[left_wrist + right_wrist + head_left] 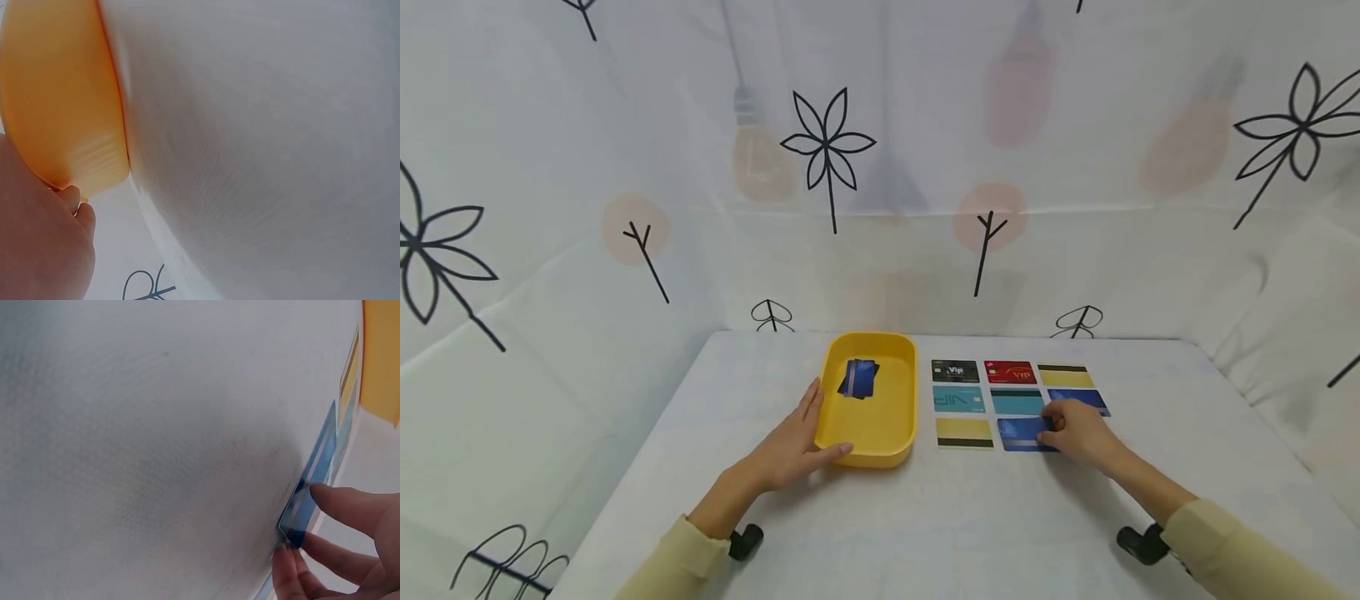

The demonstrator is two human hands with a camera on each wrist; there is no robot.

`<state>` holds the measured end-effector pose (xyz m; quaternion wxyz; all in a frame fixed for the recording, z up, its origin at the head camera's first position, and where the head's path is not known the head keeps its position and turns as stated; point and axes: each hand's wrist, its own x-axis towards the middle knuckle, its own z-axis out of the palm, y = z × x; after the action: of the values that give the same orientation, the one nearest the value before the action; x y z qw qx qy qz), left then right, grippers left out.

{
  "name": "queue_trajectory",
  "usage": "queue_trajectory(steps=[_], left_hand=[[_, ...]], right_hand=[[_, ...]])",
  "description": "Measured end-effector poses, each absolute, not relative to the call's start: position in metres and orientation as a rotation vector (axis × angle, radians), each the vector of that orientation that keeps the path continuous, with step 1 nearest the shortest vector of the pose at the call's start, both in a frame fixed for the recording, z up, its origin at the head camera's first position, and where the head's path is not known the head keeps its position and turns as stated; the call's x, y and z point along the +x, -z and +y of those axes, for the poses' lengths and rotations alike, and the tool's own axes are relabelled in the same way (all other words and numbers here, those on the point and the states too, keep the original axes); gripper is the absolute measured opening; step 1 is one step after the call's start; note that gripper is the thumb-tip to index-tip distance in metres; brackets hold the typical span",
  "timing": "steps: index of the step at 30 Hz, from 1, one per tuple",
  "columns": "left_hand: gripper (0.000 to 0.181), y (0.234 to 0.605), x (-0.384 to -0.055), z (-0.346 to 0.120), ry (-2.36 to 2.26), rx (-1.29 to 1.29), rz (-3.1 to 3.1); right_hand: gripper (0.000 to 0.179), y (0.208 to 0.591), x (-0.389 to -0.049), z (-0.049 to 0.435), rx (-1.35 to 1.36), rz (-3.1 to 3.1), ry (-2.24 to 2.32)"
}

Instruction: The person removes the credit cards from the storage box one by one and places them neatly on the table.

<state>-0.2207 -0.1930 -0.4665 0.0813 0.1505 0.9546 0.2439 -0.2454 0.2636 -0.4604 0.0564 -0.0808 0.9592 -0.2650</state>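
My left hand [793, 446] rests against the left wall of a yellow plastic tray [904, 417], its thumb lying at the near left corner. In the left wrist view the tray's outer wall [62, 87] fills the upper left, with that hand below it. Two or more blue cards [859, 377] lie overlapped inside the tray. With thumb and fingers my right hand [1078, 433] pinches the right end of a blue card [1021, 434] in the nearest row. The right wrist view shows the thumb on the face of this blue card [319, 465] and fingertips at its edge.
Beyond the held card are a black card [955, 372], a red card [1011, 372], yellow cards [1066, 377], teal cards [958, 399] and another blue card [1093, 401], laid in rows. A white cloth covers the table [955, 533]; a printed curtain [895, 275] stands behind.
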Motion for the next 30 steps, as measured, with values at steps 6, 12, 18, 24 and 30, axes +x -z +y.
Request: queue_trajectory(steps=[6,12,18,24,30], left_hand=[[0.116,0.467,-0.221,-0.193,-0.718,0.464,2.866],[0.117,0.466,-0.221,-0.193,-0.719,0.464,2.866],[0.118,0.466,-0.221,-0.192,-0.719,0.465,2.867],[0.118,0.467,-0.221,-0.193,-0.713,0.456,2.872],[0.118,0.467,-0.22,-0.194,-0.705,0.456,2.871]], right_hand=[[0.036,0.462,-0.249,0.264,-0.27,2.927,0.741],[0.036,0.463,-0.252,0.264,-0.227,2.917,0.738],[0.036,0.462,-0.251,0.264,-0.204,2.903,0.765],[0.037,0.458,-0.251,0.263,-0.247,2.916,0.758],[0.045,0.44,-0.249,0.252,-0.297,2.943,0.786]])
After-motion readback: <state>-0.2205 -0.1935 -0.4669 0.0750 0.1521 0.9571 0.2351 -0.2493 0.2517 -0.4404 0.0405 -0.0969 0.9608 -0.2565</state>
